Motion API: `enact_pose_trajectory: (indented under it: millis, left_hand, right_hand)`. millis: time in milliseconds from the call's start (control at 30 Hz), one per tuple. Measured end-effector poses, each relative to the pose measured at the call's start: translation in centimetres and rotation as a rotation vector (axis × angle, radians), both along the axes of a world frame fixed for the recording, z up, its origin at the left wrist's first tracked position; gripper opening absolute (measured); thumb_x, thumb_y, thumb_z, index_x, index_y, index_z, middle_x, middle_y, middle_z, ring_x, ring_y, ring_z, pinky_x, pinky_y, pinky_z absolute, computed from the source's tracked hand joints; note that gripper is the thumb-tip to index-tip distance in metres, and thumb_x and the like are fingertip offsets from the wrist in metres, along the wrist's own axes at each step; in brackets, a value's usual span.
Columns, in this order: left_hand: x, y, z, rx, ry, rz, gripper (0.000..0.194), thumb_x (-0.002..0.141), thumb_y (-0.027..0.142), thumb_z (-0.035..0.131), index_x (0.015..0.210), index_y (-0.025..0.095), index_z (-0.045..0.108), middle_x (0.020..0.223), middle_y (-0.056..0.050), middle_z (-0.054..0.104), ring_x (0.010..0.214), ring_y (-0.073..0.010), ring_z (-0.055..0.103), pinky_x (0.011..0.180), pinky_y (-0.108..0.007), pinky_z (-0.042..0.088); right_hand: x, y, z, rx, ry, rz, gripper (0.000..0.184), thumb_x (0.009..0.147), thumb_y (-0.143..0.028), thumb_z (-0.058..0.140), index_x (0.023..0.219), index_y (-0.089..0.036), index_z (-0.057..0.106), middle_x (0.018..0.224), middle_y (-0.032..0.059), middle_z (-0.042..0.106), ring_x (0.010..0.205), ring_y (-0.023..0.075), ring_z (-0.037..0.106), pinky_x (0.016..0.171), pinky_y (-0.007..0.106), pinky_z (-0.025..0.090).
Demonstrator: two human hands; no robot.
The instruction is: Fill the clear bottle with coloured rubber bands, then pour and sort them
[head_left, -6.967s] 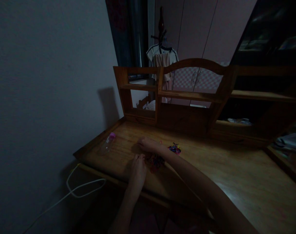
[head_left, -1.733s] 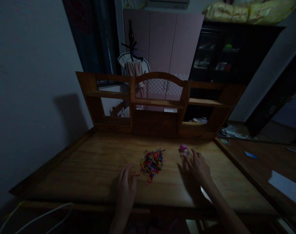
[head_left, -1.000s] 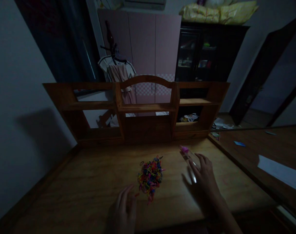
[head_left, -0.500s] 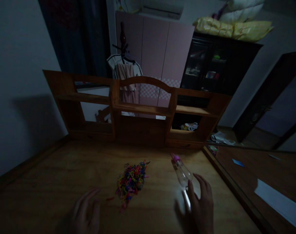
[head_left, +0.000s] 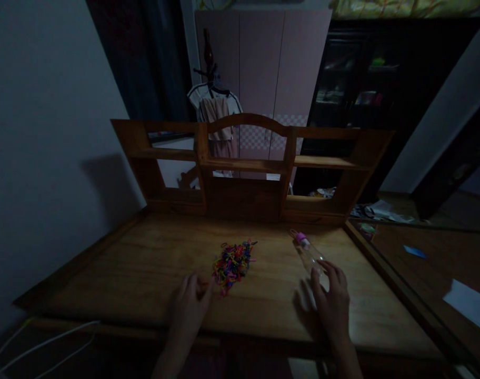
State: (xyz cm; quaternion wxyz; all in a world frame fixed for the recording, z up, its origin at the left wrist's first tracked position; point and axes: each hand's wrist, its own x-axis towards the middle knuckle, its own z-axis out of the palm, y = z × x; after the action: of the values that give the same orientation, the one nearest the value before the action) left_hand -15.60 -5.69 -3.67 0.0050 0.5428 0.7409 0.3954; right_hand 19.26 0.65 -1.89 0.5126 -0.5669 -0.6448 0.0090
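A clear plastic bottle (head_left: 311,255) with a pink cap and a loop on it lies on its side on the wooden desk (head_left: 271,310). My right hand (head_left: 331,295) holds its lower end, thumb on one side and fingers on the other. Left of the bottle is a heap of small many-coloured bands (head_left: 232,266), some of them loops like hair ties. At the heap's near left edge, my left hand (head_left: 190,302) has thumb and fingers apart, and a small red piece (head_left: 204,285) shows in the gap between them.
A wooden shelf unit (head_left: 246,166) stands along the desk's back edge. A raised wooden rim (head_left: 386,268) borders the right side. Beyond it lie a blue card (head_left: 415,251) and a white sheet (head_left: 471,305). A white cable (head_left: 46,342) hangs at lower left.
The view has shifted, bringing the desk's front edge into sight. My left hand has moved toward the heap, reaching the loose red piece. My right hand has moved further onto the bottle's lower end.
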Motion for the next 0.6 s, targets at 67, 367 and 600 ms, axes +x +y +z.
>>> enact_pose_trajectory:
  millis: [67, 367, 600]
  left_hand:
    - [1.0, 0.3, 1.1, -0.085, 0.065, -0.028, 0.062, 0.081, 0.057, 0.058, 0.128, 0.018, 0.052, 0.109, -0.012, 0.058, 0.087, -0.0256, 0.065, 0.075, -0.037, 0.053]
    - [5.2, 8.1, 5.0, -0.361, 0.234, -0.338, 0.073, 0.065, 0.04, 0.078, 0.132, 0.025, 0.053, 0.125, -0.015, 0.048, 0.115, -0.0323, 0.052, 0.09, -0.037, 0.047]
    - [3.0, 11.4, 4.2, -0.24, -0.124, -0.538, 0.034, 0.071, 0.016, 0.065, 0.105, 0.013, 0.066, 0.101, -0.009, 0.061, 0.095, -0.0224, 0.059, 0.087, -0.033, 0.047]
  right_hand:
    - [0.2, 0.0, -0.2, -0.004, -0.007, -0.008, 0.032, 0.092, -0.039, 0.051, 0.119, -0.021, 0.056, 0.119, 0.0133, 0.056, 0.11, 0.0297, 0.055, 0.093, 0.048, 0.047]
    - [0.3, 0.1, -0.6, -0.079, 0.023, -0.029, 0.03, 0.093, -0.04, 0.051, 0.116, -0.021, 0.058, 0.116, 0.0122, 0.058, 0.105, 0.0282, 0.057, 0.084, 0.043, 0.051]
    - [0.2, 0.0, -0.4, -0.081, 0.023, 0.027, 0.025, 0.094, -0.038, 0.052, 0.111, -0.022, 0.06, 0.115, 0.0112, 0.058, 0.107, 0.0268, 0.057, 0.088, 0.042, 0.052]
